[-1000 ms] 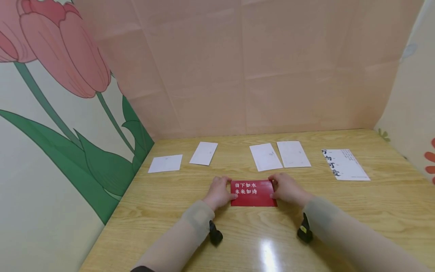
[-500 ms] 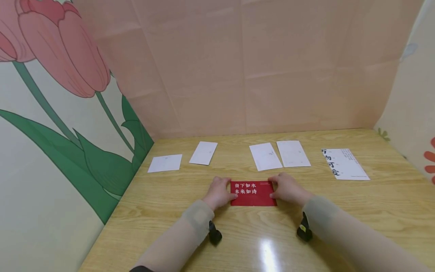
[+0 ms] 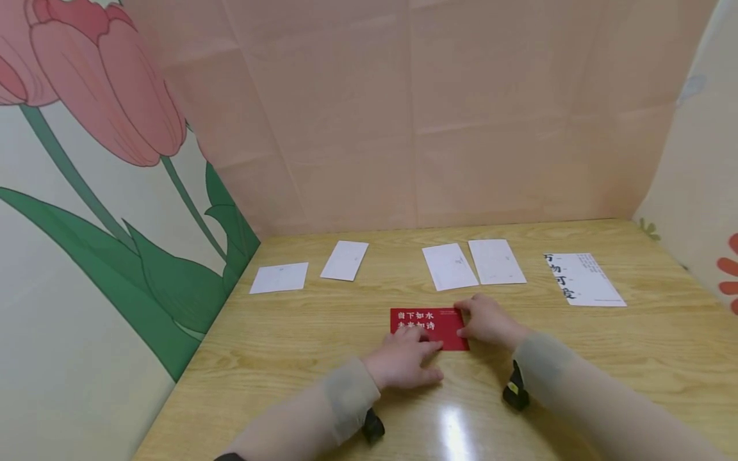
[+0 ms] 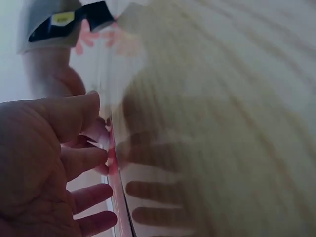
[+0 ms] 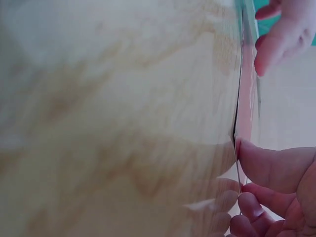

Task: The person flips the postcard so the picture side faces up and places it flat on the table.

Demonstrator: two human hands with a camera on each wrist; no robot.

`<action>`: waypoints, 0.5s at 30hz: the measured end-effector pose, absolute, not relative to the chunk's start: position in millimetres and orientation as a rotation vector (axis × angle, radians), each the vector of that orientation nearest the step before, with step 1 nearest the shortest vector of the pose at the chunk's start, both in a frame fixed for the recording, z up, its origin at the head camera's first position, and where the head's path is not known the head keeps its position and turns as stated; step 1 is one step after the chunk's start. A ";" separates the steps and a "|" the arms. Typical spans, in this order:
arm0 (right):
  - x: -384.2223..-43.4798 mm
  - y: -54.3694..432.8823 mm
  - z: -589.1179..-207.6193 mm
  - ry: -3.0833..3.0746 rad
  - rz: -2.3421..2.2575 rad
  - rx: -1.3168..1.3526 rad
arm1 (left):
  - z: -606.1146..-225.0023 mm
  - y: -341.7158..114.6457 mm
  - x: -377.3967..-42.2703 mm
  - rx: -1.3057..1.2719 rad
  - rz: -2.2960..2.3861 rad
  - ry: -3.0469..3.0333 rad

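Observation:
A red card (image 3: pixel 446 323) with white Chinese characters lies on the wooden table in front of me. Its right edge is pinched by my right hand (image 3: pixel 489 321); in the right wrist view, the thumb (image 5: pixel 269 165) is on one side of that edge with fingers curled beside it. My left hand (image 3: pixel 403 362) is over the card's lower left part, fingers spread and loosely extended, covering part of the lower line of characters. The left wrist view has the left fingers (image 4: pixel 94 197) apart, close over the card's thin edge, holding nothing.
Two white cards, one landscape (image 3: pixel 280 278) and one upright (image 3: pixel 344 260), lie at the back left. Another white pair (image 3: pixel 451 266) sits side by side behind the red card. A white card with black characters (image 3: pixel 588 279) is at the right. A pink backdrop (image 3: pixel 346 128) rises behind.
My left hand has let go of the red card's left edge and moved right and nearer to me, over the card's lower part. My right hand keeps its place at the right edge.

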State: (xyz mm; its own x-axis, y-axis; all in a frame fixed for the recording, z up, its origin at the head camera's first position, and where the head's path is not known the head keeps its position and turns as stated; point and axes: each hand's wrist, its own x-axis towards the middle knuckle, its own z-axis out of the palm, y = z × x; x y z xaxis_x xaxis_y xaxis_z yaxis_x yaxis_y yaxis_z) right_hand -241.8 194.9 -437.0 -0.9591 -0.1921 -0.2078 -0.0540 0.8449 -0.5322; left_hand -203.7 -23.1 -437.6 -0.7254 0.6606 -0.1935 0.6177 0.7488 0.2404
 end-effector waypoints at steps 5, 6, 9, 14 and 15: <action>-242.1 194.7 -437.4 2.774 -0.791 -0.196 | -439.3 -22.4 -195.8 0.973 0.172 2.695; -242.0 194.8 -437.2 2.771 -0.795 -0.197 | -439.9 -22.7 -195.0 0.966 0.165 2.700; -242.0 195.8 -435.3 2.761 -0.793 -0.214 | -441.2 -24.2 -194.6 0.951 0.158 2.703; -245.0 198.0 -430.8 2.732 -0.800 -0.255 | -440.1 -31.1 -197.6 0.888 0.185 2.688; -246.1 198.2 -430.5 2.740 -0.793 -0.266 | -439.9 -33.3 -198.3 0.870 0.193 2.685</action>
